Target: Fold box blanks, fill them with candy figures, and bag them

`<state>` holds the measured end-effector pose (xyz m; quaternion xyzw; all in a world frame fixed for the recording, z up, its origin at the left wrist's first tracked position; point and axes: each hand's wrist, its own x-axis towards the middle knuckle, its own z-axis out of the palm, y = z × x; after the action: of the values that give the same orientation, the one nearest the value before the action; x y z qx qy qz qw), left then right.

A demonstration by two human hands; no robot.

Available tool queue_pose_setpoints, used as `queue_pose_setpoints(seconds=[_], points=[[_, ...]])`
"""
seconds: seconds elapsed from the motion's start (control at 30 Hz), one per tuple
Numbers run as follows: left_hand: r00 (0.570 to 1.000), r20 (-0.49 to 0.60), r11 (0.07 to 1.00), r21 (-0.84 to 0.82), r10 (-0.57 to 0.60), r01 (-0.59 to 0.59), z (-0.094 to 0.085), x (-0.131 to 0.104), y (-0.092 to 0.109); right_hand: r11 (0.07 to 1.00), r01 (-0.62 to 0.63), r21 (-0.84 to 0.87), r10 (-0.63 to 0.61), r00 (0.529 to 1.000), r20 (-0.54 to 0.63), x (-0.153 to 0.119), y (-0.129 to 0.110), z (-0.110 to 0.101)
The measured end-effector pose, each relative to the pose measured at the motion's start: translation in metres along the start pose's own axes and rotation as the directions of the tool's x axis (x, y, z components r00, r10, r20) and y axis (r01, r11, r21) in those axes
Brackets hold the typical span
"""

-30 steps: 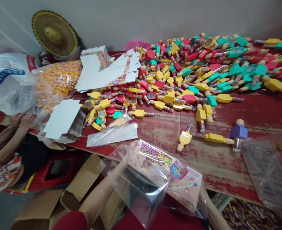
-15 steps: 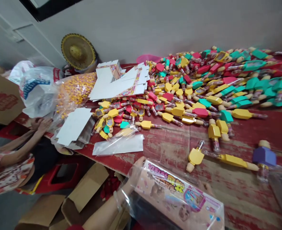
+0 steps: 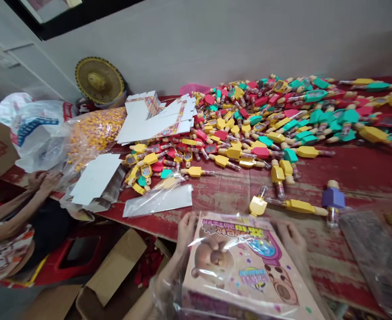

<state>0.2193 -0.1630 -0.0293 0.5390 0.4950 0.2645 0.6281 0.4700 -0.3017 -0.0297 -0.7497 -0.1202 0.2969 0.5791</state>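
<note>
A pink printed display box (image 3: 231, 266) with cartoon bears lies tilted in front of me, wrapped in a clear plastic bag. My left hand (image 3: 185, 229) grips its far left corner through or along the film, the fingertips partly hidden. At the far right edge my right hand (image 3: 291, 233) is bent around the box and the bag, its fingers partly out of sight. Just beyond the box are a short yellow toy piece with a clear tube (image 3: 258, 205), a longer yellow one (image 3: 302, 206) and a purple one (image 3: 333, 200).
A big heap of yellow, red and green toys (image 3: 249, 120) covers the back of the worn red table (image 3: 222, 191). White flat cartons (image 3: 97, 180), a clear bag (image 3: 162, 202) and a sack of small yellow pieces (image 3: 99, 129) lie left. Another person's hands (image 3: 44, 180) rest there. Below stand open cardboard boxes (image 3: 116, 266).
The box has turned toward me, so its bear-printed broad face now shows. My right hand has come into fuller view at its right side. The camera view has shifted slightly right.
</note>
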Motion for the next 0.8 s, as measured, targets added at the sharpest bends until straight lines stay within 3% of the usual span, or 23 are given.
queue_pose_setpoints(seconds=[0.07,0.1,0.13,0.2,0.27,0.3,0.37,0.47,0.53,0.63,0.7,0.8], points=[[0.967,-0.224,0.978,-0.137,0.124,-0.158,-0.003,0.005,0.046,0.976,0.214,0.032,-0.213,0.977,-0.017,0.01,-0.057,0.008],[0.944,-0.256,0.949,-0.181,0.207,-0.257,-0.006,0.006,0.074,0.946,0.311,0.085,-0.312,0.95,-0.007,0.013,-0.087,0.011],[0.918,-0.246,0.912,-0.195,0.31,-0.36,-0.01,0.006,0.103,0.901,0.407,0.151,-0.414,0.91,0.018,0.015,-0.116,0.012],[0.812,-0.225,0.806,-0.145,0.538,-0.574,-0.021,0.0,0.154,0.775,0.605,0.181,-0.62,0.784,0.032,0.013,-0.164,0.011],[0.718,-0.14,0.722,-0.029,0.681,-0.691,-0.034,-0.01,0.186,0.643,0.763,0.062,-0.764,0.635,0.116,0.009,-0.19,0.006],[0.699,-0.07,0.702,0.044,0.712,-0.711,-0.039,-0.016,0.192,0.578,0.815,-0.031,-0.798,0.573,0.187,0.008,-0.192,0.003],[0.704,0.12,0.671,0.226,0.7,-0.706,-0.048,-0.023,0.183,0.445,0.873,-0.199,-0.797,0.487,0.357,0.012,-0.178,-0.002],[0.737,0.396,0.534,0.513,0.548,-0.672,-0.051,-0.023,0.131,0.227,0.921,-0.316,-0.698,0.38,0.607,0.023,-0.123,-0.005],[0.762,0.464,0.451,0.618,0.451,-0.644,-0.048,-0.018,0.087,0.096,0.942,-0.322,-0.584,0.315,0.748,0.027,-0.082,-0.006],[0.808,0.462,0.427,0.688,0.366,-0.587,-0.04,-0.005,0.039,-0.03,0.954,-0.297,-0.422,0.257,0.869,0.027,-0.04,-0.008],[0.825,0.444,0.408,0.72,0.35,-0.561,-0.035,0.005,0.025,-0.084,0.952,-0.295,-0.343,0.25,0.906,0.026,-0.029,-0.007],[0.792,0.484,0.376,0.701,0.372,-0.606,-0.036,0.014,0.022,-0.145,0.916,-0.374,-0.255,0.33,0.909,0.027,-0.027,-0.004]])
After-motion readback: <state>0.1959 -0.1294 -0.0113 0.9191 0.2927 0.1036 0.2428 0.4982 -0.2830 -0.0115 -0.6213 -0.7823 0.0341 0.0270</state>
